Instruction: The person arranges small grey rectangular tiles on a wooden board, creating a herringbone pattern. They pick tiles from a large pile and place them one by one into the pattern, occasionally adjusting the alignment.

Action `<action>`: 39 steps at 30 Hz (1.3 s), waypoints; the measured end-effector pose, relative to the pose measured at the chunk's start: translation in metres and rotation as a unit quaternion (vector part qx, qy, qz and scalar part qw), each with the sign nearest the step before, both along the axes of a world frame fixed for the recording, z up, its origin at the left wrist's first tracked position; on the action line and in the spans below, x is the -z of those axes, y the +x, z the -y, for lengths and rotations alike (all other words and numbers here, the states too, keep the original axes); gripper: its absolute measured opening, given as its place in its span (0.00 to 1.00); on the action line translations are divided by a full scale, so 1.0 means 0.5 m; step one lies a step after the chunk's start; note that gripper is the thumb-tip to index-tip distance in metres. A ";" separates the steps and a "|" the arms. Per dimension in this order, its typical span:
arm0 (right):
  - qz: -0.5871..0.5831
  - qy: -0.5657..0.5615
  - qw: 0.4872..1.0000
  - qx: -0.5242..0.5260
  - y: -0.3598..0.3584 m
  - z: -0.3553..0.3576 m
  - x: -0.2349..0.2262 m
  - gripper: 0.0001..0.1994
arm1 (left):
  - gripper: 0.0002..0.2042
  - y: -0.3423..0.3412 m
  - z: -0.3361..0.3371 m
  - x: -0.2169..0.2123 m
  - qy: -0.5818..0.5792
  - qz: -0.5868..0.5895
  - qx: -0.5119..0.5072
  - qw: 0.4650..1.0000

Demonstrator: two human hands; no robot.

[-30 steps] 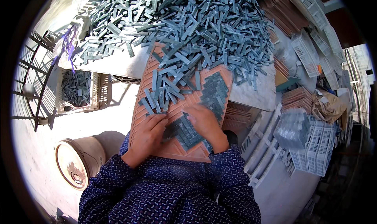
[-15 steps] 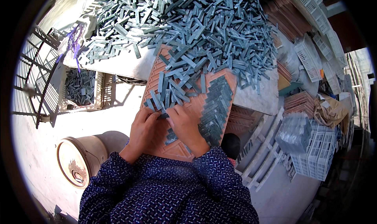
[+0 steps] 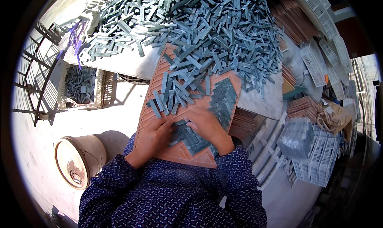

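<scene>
An orange grooved mould board (image 3: 187, 158) leans from my lap up to the table edge. Grey-green tile strips (image 3: 221, 98) lie set in a herringbone pattern along its right side and lower middle. Loose strips (image 3: 175, 94) are heaped on its upper part. My left hand (image 3: 153, 136) lies flat on the board's lower left, fingertips touching the set strips. My right hand (image 3: 207, 126) presses on the laid strips in the middle. Neither hand visibly holds a strip.
A big pile of grey-green strips (image 3: 207, 24) covers the white table (image 3: 259, 102) behind the board. A crate with more strips (image 3: 79, 84) stands at the left beside a metal rack (image 3: 36, 68). A bucket (image 3: 76, 162) stands low left. White plastic crates (image 3: 315, 164) stand right.
Both hands have stayed low on the board, shifting slightly over the laid strips. The view has tilted a little, so the board looks straighter.
</scene>
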State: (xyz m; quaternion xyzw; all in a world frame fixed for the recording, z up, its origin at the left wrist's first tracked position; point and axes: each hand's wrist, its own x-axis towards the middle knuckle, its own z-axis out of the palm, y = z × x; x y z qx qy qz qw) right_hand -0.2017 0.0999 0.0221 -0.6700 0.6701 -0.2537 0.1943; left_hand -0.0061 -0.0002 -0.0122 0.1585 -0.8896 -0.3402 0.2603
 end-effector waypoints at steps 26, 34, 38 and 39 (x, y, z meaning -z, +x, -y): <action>-0.006 -0.158 0.960 0.231 0.029 0.035 0.021 0.08 | 0.08 -0.017 -0.001 -0.010 0.043 0.061 0.023 0.997; -0.164 -0.126 0.933 0.296 0.086 0.074 0.039 0.09 | 0.06 -0.017 -0.003 -0.003 0.062 0.042 0.014 0.997; -0.070 -0.140 0.947 0.281 0.059 0.043 0.032 0.09 | 0.07 -0.009 0.006 -0.006 0.057 0.024 0.004 0.998; -0.009 -0.119 0.955 0.273 0.050 0.030 0.024 0.09 | 0.08 -0.006 0.010 -0.007 0.054 0.015 0.002 0.998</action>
